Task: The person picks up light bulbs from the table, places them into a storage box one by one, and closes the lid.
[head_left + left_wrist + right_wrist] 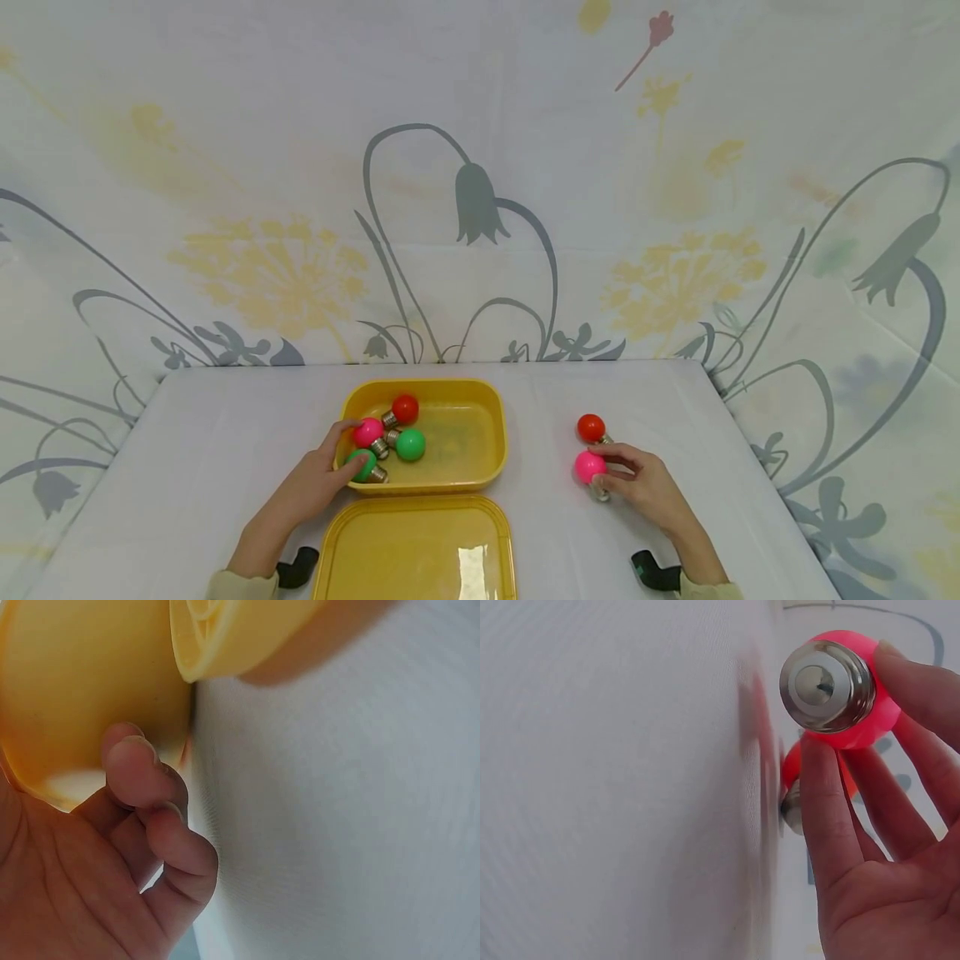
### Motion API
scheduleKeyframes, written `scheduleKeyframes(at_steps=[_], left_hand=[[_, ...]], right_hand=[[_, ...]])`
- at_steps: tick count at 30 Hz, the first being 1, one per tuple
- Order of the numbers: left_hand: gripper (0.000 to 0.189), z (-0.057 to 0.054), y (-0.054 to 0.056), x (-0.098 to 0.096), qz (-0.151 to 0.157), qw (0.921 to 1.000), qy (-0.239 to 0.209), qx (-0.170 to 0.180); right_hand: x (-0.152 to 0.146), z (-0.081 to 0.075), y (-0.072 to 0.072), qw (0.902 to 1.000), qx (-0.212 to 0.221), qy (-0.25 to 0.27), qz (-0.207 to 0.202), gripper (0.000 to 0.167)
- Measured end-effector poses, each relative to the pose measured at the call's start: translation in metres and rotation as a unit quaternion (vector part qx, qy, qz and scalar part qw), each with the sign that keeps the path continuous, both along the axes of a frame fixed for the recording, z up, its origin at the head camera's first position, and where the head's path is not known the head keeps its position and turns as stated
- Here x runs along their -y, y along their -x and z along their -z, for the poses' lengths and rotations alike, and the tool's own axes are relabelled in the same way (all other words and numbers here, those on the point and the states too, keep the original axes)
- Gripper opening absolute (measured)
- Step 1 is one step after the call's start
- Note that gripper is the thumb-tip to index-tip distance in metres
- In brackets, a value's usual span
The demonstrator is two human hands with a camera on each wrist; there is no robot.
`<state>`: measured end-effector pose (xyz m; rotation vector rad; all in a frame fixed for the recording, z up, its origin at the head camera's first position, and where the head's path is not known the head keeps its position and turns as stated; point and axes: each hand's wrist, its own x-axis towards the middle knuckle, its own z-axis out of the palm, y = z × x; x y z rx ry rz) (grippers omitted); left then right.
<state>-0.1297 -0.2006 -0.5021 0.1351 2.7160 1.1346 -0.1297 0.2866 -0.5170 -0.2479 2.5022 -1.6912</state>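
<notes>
A yellow tray holds small coloured bulbs at its left end: a red one, a pink one and two green ones. My left hand grips the tray's left side. Its thumb reaches over the rim across the nearer green bulb, and a finger lies by the pink one. In the left wrist view, other fingers curl outside the tray wall. On the right, my right hand pinches another pink bulb, thumb and fingertips round its globe, metal base towards the wrist camera.
Just beyond the right hand, a second red bulb lies on the white cloth. A flat yellow lid lies directly in front of the tray. Black curved pieces sit at both wrists. Behind the table hangs a flower-patterned cloth.
</notes>
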Motion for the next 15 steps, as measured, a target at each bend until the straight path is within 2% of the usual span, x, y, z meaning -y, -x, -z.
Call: scheduleKeyframes(at_steps=[15], left_hand=[[0.061,0.001,0.000,0.001,0.002,1.0000,0.001,0.002]], right_hand=[[0.011,0.001,0.001,0.9995,0.020,0.022,-0.004,0.040]])
